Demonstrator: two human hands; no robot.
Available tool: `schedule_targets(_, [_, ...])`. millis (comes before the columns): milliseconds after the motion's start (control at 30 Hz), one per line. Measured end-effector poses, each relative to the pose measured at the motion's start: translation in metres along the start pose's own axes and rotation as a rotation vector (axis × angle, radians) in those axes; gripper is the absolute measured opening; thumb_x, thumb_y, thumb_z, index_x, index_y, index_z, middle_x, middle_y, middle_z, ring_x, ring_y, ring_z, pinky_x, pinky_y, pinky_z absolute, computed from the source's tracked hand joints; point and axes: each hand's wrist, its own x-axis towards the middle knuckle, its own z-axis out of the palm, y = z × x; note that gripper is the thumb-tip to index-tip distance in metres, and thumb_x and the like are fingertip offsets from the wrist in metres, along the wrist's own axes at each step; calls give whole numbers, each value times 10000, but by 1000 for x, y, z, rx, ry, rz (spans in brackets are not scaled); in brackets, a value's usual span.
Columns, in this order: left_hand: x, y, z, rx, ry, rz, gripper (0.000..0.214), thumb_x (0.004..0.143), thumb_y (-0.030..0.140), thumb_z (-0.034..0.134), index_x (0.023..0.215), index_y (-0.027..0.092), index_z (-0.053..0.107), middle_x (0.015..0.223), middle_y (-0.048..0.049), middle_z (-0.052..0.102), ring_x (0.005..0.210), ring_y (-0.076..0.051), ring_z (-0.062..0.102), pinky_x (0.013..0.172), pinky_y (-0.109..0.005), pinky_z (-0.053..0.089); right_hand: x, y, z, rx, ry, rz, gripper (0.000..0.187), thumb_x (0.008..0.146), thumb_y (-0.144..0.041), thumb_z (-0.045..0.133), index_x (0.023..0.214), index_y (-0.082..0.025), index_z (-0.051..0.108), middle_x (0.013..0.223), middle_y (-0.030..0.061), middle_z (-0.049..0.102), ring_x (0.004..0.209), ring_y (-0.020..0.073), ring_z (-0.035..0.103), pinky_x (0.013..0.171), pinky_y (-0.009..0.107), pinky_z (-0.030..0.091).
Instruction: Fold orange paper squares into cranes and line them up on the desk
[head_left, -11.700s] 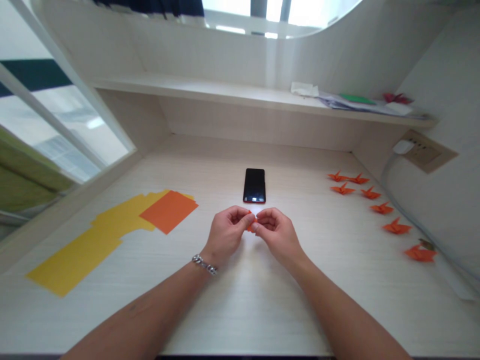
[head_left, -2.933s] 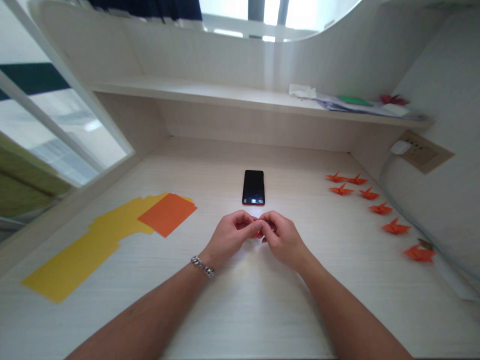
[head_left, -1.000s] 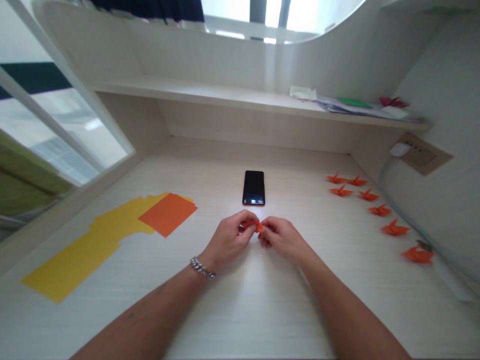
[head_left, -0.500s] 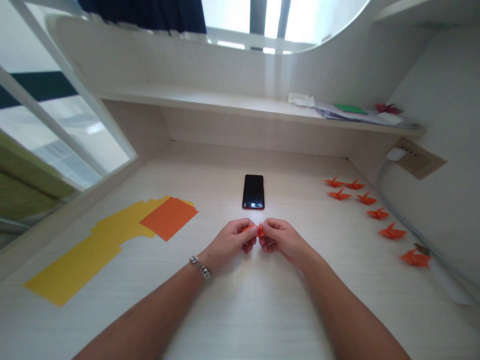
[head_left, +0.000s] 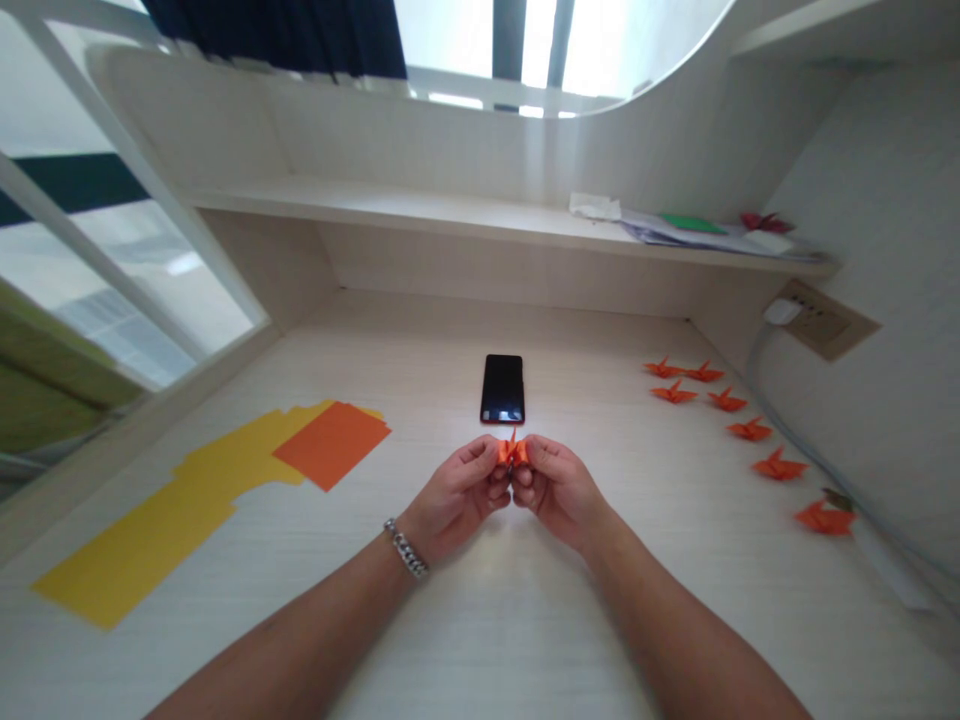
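Note:
Between my hands is a small orange paper crane (head_left: 513,452), its thin point sticking up and its two sides spread. My left hand (head_left: 466,487) pinches its left side between thumb and fingers. Its right side is pinched by my right hand (head_left: 553,484). Both hands are close together over the desk, just in front of a black phone (head_left: 502,389) lying flat. Fingers cover the lower part of the crane. A silver chain bracelet (head_left: 406,549) is around the left wrist.
Yellow paper sheets (head_left: 142,545) lie fanned out at left, with orange square sheets (head_left: 332,446) on their far end. Several folded orange cranes (head_left: 780,464) line the right side, beside a grey cable (head_left: 810,450) from a wall socket (head_left: 823,318). A shelf (head_left: 420,212) spans the back.
The crane has turned and opened out between my fingers, so both sides and an upright point now show. The camera view has shifted slightly.

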Motion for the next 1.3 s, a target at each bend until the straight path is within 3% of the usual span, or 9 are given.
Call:
schedule_targets(233, [-1,1,1,-7,-7,-4,264,763,361,710,734,174,526,673,-6,552,591,-114,526,611,-264,450,-1,-1,-1,-24,-28,-5,289,782,-425,689,730,-154,602,553,-29,520,466,75,467,459,192,360])
schedule_targets(600, [4,4,1,306,94,21,267,799,386,640,703,148,565,592,11,516,494,-81,443,457,-204,315,-2,-13,-10,-365,50,21,305,739,-418,715,693,-153,570,571,-17,566,479,84,496,461,195,368])
schedule_targets(900, [3,3,1,165,45,-33,250,786,367,683,764,134,595,630,0,532,532,-71,462,484,-190,329,-1,-8,-3,-107,31,88,232,738,-345,720,753,-136,621,554,-16,583,411,66,492,373,160,349])
schedule_targets(1300, [1,-4,2,-17,53,-40,208,799,331,679,791,144,587,650,-11,557,570,-95,524,546,-212,402,1,2,0,76,7,34,149,773,-273,689,780,-125,671,548,-11,582,463,67,527,427,142,427])
